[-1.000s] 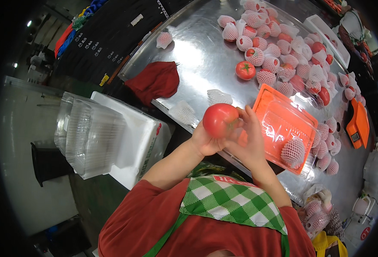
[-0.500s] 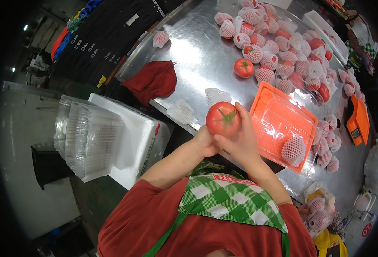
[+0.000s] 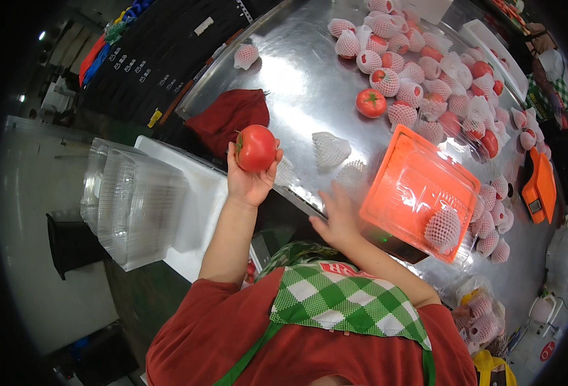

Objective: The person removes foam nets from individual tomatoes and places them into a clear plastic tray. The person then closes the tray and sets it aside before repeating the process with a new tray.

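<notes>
A ripe tomato (image 3: 257,147) rests in my left hand (image 3: 250,183), its fingers wrapped around it from below, close to the dark red cloth (image 3: 232,118). Its green stem end faces left. My right hand (image 3: 342,220) is at the table's near edge with its fingers apart and slightly blurred, holding nothing. Just beyond those fingertips lies a white foam net (image 3: 352,174), and a second foam net (image 3: 330,150) is a little farther off. Right of my hand, an orange tray (image 3: 387,168) bears a clear plastic box (image 3: 419,186) with one foam-netted piece (image 3: 443,229) in it.
Many tomatoes in foam nets (image 3: 419,77) are heaped on the metal table (image 3: 290,83). One bare tomato (image 3: 371,103) sits at the heap's edge. Stacked clear containers (image 3: 136,206) stand on a white foam box (image 3: 200,212) at left. An orange device (image 3: 539,186) is far right.
The tomato has moved left in my left hand and turned, its stem end now to the left. My right hand has let go of it and dropped toward the table edge by the foam nets.
</notes>
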`<state>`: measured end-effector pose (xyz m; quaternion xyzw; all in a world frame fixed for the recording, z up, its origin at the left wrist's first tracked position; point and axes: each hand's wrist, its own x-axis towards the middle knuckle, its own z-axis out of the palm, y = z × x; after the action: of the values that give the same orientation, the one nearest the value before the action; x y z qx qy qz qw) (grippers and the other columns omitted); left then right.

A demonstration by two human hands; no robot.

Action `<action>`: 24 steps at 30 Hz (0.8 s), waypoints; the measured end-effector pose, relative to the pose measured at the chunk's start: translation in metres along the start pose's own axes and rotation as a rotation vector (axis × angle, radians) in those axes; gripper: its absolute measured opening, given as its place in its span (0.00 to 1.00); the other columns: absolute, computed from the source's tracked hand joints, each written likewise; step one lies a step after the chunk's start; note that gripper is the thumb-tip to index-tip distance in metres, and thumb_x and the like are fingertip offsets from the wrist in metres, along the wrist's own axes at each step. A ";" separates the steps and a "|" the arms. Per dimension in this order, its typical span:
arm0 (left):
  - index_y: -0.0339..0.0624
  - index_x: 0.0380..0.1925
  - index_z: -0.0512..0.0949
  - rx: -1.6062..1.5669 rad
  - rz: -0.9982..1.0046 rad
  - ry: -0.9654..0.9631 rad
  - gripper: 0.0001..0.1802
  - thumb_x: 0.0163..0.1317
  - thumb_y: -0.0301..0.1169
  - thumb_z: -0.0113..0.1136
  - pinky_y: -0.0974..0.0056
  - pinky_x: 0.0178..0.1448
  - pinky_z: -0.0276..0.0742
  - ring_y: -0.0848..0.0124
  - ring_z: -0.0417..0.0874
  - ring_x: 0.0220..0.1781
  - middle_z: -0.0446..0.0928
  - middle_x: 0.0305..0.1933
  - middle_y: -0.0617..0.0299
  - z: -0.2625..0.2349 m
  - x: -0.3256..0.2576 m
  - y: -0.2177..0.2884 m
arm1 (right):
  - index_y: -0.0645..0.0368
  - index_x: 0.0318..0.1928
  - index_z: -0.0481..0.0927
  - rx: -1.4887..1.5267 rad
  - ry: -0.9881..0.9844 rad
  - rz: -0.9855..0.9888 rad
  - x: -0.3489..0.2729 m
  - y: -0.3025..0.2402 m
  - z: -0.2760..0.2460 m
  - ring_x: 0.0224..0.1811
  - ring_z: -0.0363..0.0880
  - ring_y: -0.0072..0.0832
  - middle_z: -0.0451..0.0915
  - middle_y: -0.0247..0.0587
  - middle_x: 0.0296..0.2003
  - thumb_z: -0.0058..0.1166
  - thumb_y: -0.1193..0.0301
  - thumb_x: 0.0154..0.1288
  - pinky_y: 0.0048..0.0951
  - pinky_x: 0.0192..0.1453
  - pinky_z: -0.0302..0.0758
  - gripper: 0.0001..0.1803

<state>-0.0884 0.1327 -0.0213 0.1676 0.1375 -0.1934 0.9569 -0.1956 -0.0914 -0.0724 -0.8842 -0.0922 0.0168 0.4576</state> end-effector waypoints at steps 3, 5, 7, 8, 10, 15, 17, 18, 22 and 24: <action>0.41 0.65 0.64 0.024 0.061 0.016 0.39 0.69 0.62 0.41 0.53 0.52 0.86 0.47 0.79 0.58 0.71 0.63 0.46 -0.004 -0.007 0.004 | 0.65 0.59 0.72 -0.165 0.080 -0.069 0.006 0.015 0.002 0.73 0.48 0.63 0.51 0.67 0.70 0.63 0.72 0.53 0.53 0.73 0.55 0.31; 0.42 0.65 0.64 0.037 0.096 0.069 0.38 0.69 0.61 0.40 0.52 0.53 0.85 0.47 0.77 0.60 0.70 0.63 0.47 -0.010 -0.010 0.003 | 0.64 0.56 0.75 -0.217 0.112 -0.090 0.012 0.019 0.005 0.73 0.47 0.64 0.50 0.68 0.70 0.63 0.72 0.51 0.57 0.72 0.55 0.28; 0.42 0.65 0.64 0.062 0.097 0.104 0.38 0.70 0.62 0.39 0.52 0.54 0.84 0.47 0.76 0.61 0.70 0.64 0.48 -0.015 -0.014 0.002 | 0.64 0.56 0.76 -0.260 0.128 -0.116 0.017 0.023 0.011 0.73 0.48 0.65 0.50 0.68 0.70 0.63 0.72 0.52 0.58 0.71 0.55 0.28; 0.42 0.65 0.64 0.083 0.083 0.113 0.38 0.70 0.62 0.38 0.52 0.54 0.84 0.48 0.76 0.62 0.70 0.63 0.49 -0.017 -0.016 0.000 | 0.64 0.56 0.76 -0.279 0.138 -0.131 0.021 0.023 0.011 0.73 0.48 0.65 0.51 0.68 0.70 0.63 0.71 0.53 0.59 0.71 0.55 0.28; 0.43 0.65 0.64 0.120 0.056 0.110 0.38 0.70 0.63 0.36 0.52 0.54 0.84 0.49 0.76 0.62 0.70 0.63 0.50 -0.020 -0.018 -0.004 | 0.63 0.57 0.75 -0.251 0.182 -0.071 0.034 0.016 0.018 0.72 0.48 0.66 0.51 0.68 0.69 0.63 0.69 0.54 0.60 0.70 0.56 0.28; 0.48 0.63 0.66 0.247 -0.013 0.140 0.34 0.71 0.61 0.35 0.52 0.51 0.84 0.59 0.79 0.58 0.73 0.61 0.55 -0.021 -0.020 -0.031 | 0.63 0.62 0.71 -0.194 0.257 0.180 0.062 0.027 0.042 0.72 0.51 0.63 0.55 0.67 0.68 0.61 0.66 0.58 0.57 0.71 0.56 0.31; 0.48 0.62 0.67 0.249 -0.079 0.082 0.32 0.72 0.59 0.38 0.53 0.51 0.84 0.60 0.79 0.57 0.74 0.60 0.56 -0.023 -0.021 -0.037 | 0.64 0.63 0.70 -0.133 0.275 0.237 0.064 0.042 0.047 0.71 0.53 0.61 0.57 0.66 0.68 0.60 0.67 0.59 0.54 0.71 0.57 0.32; 0.48 0.62 0.67 0.254 -0.112 0.050 0.31 0.72 0.58 0.39 0.53 0.51 0.84 0.61 0.79 0.57 0.74 0.60 0.57 -0.025 -0.022 -0.039 | 0.65 0.62 0.70 -0.067 0.304 0.199 0.062 0.039 0.046 0.69 0.57 0.59 0.60 0.66 0.66 0.59 0.68 0.60 0.51 0.70 0.59 0.30; 0.48 0.62 0.68 0.342 -0.153 -0.018 0.27 0.73 0.53 0.44 0.55 0.51 0.83 0.63 0.79 0.58 0.74 0.60 0.58 -0.029 -0.024 -0.040 | 0.68 0.55 0.75 0.088 0.299 0.022 0.048 -0.005 0.012 0.60 0.70 0.55 0.71 0.63 0.57 0.56 0.71 0.63 0.43 0.64 0.69 0.21; 0.46 0.63 0.67 0.340 -0.185 -0.082 0.27 0.73 0.52 0.44 0.56 0.54 0.82 0.65 0.79 0.58 0.74 0.60 0.58 -0.026 -0.024 -0.038 | 0.68 0.51 0.78 0.121 0.278 -0.045 0.047 -0.017 0.002 0.55 0.75 0.53 0.75 0.60 0.53 0.55 0.73 0.64 0.41 0.59 0.72 0.17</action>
<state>-0.1308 0.1167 -0.0471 0.3054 0.0785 -0.3074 0.8978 -0.1520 -0.0720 -0.0568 -0.8466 -0.0468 -0.1104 0.5185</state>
